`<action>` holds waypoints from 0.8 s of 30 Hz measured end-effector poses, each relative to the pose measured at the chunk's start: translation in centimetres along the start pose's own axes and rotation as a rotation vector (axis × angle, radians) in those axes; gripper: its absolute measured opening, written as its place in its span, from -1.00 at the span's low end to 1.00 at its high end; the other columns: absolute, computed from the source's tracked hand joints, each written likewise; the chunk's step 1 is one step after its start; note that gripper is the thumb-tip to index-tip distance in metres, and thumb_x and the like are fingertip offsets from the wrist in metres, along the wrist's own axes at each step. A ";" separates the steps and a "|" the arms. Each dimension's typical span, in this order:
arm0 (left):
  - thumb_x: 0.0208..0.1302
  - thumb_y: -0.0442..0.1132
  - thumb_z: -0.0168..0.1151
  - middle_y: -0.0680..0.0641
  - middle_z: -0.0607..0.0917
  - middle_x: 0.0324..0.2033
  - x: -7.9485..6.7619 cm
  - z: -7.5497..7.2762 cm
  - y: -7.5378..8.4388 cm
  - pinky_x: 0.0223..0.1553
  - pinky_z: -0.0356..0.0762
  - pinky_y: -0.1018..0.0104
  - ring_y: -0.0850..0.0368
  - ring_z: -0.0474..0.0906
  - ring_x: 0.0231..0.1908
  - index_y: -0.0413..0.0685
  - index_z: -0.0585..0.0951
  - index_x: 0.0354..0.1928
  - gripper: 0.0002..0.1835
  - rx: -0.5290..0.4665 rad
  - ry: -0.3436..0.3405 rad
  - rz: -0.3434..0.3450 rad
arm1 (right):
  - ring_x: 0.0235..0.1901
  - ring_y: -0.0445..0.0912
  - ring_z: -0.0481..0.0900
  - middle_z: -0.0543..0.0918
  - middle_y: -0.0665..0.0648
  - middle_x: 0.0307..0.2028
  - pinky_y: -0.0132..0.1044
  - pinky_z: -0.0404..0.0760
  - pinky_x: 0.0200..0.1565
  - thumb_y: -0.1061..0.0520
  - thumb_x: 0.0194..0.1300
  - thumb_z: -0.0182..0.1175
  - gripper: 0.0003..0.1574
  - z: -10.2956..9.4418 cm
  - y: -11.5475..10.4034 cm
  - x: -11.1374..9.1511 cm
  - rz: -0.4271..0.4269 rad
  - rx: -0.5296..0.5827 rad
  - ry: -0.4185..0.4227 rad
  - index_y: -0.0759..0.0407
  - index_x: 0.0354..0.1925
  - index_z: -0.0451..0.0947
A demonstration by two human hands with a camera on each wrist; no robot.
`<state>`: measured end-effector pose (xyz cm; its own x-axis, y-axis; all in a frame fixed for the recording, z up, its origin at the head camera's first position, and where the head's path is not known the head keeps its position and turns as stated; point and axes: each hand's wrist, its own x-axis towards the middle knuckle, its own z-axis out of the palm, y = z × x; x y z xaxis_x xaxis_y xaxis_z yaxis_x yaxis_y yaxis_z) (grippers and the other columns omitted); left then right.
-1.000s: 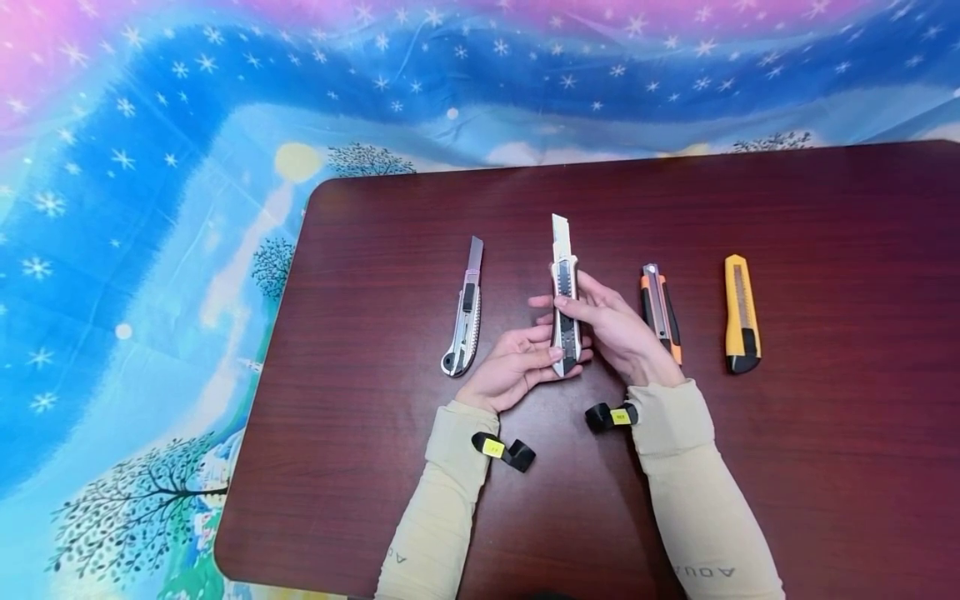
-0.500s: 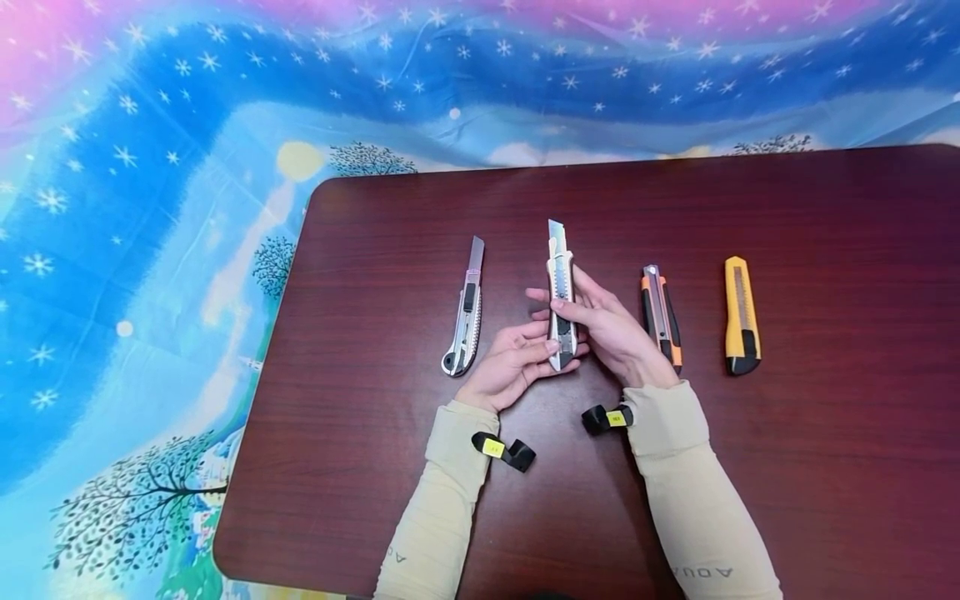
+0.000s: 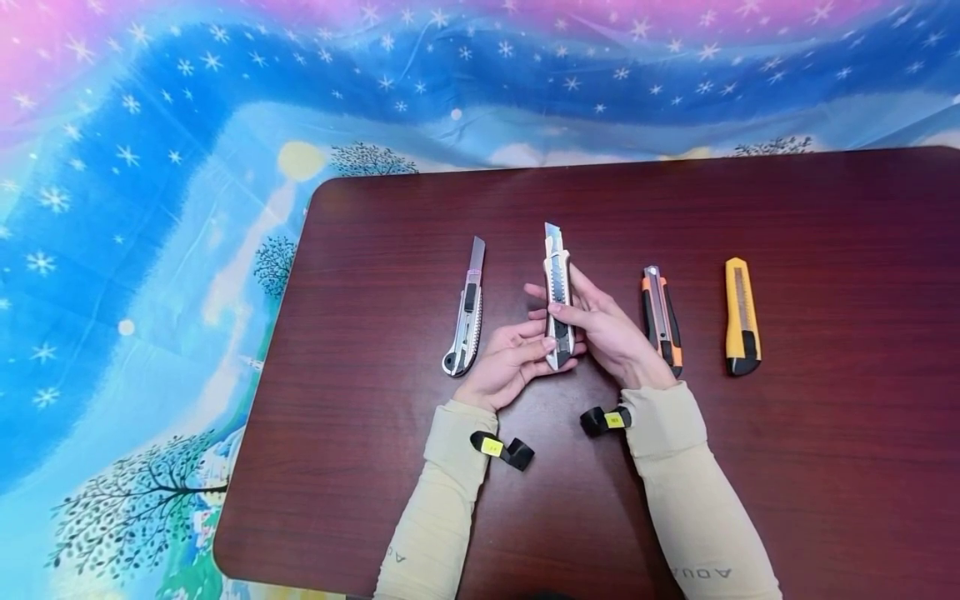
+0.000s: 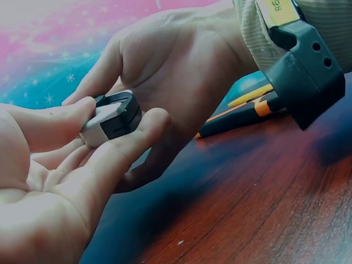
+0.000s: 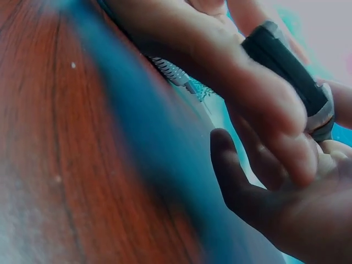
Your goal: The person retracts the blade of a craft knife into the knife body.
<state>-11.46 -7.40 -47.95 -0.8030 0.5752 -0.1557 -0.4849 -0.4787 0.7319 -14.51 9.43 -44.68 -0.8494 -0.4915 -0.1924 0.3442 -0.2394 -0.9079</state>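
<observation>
White-and-black cutter (image 3: 558, 279) was up between both hands, over the middle of the counter (image 3: 360, 417), not lying on it as far as I could tell. Long axis ran near to far, blade (image 3: 553, 238) out at the far end, butt at the near end.

Key relation: cutter sat right and far of the left hand (image 3: 504, 364), left of the right hand (image 3: 615, 333). Neither was nearer; both touched it. Left had the butt, right had the mid-body.

Left hand: grasping, thumb on top of the butt, fingers passing beneath with tips out on the right side. Left wrist view agreed: butt pinched between thumb and finger.

Right hand: grasping too, thumb across the upper face, fingers behind, tips showing left of the body. Couldn't tell if that thumb was pressing the slider.

Pose: forearms came in from the near edge, converging on the cutter.

Neighbours on the counter: silver knife (image 3: 465, 321) to the left, orange-and-black knife (image 3: 660, 308) just right of the right hand, yellow knife (image 3: 742, 312) farther right.
</observation>
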 end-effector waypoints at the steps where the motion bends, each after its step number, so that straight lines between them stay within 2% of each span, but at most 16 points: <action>1: 0.42 -0.54 -0.16 -0.59 0.25 0.29 0.0 0.0 0.0 0.15 0.55 0.06 -0.06 0.60 0.06 -0.55 0.21 0.32 -0.54 -0.003 -0.001 0.003 | 0.08 0.02 0.60 0.27 0.33 0.40 -0.34 0.49 0.15 0.26 0.44 -0.01 -0.12 0.0 0.1 0.0 -0.001 0.000 0.001 -0.33 0.50 -0.08; 10: 0.42 -0.52 -0.18 -0.58 0.22 0.31 0.0 0.1 0.1 0.11 0.59 0.08 0.01 0.64 -0.01 -0.55 0.20 0.33 -0.54 -0.016 0.027 0.022 | 0.15 0.05 0.56 0.17 0.23 0.47 -0.37 0.43 0.20 0.31 0.46 -0.10 -0.08 0.1 0.3 0.2 -0.009 -0.043 -0.004 -0.44 0.49 -0.18; 12: 0.42 -0.52 -0.18 -0.57 0.23 0.31 0.0 0.0 0.1 0.11 0.59 0.07 0.01 0.63 -0.01 -0.55 0.21 0.33 -0.54 -0.012 0.035 0.024 | 0.18 0.07 0.54 0.16 0.20 0.48 -0.38 0.37 0.24 0.30 0.46 -0.09 -0.07 0.1 0.3 0.2 -0.009 -0.061 -0.001 -0.45 0.49 -0.18; 17: 0.43 -0.51 -0.17 -0.54 0.29 0.29 0.0 -0.2 0.1 0.14 0.57 0.05 -0.13 0.58 0.09 -0.52 0.23 0.32 -0.55 0.003 0.057 0.023 | 0.22 0.09 0.50 0.10 0.18 0.50 -0.35 0.22 0.32 0.27 0.46 -0.06 -0.06 0.2 0.3 0.2 -0.008 -0.097 -0.001 -0.50 0.47 -0.18; 20: 0.44 -0.51 -0.17 -0.53 0.30 0.29 0.0 -0.3 0.2 0.15 0.56 0.03 -0.20 0.53 0.14 -0.51 0.24 0.32 -0.55 0.007 0.063 0.016 | 0.25 0.13 0.46 0.08 0.17 0.51 -0.33 0.25 0.31 0.26 0.46 -0.06 -0.07 0.2 0.3 0.2 -0.006 -0.100 -0.004 -0.52 0.46 -0.20; 24: 0.44 -0.51 -0.19 -0.55 0.28 0.29 0.1 -0.4 0.2 0.13 0.57 0.05 -0.11 0.59 0.07 -0.52 0.23 0.33 -0.55 -0.001 0.059 0.011 | 0.27 0.16 0.42 0.06 0.16 0.51 -0.35 0.28 0.30 0.25 0.47 -0.07 -0.06 0.3 0.4 0.2 -0.012 -0.110 -0.013 -0.51 0.47 -0.23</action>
<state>-11.78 -7.76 -48.08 -0.8276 0.5294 -0.1866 -0.4760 -0.4858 0.7331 -14.41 9.02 -44.96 -0.8478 -0.4998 -0.1774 0.2877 -0.1525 -0.9455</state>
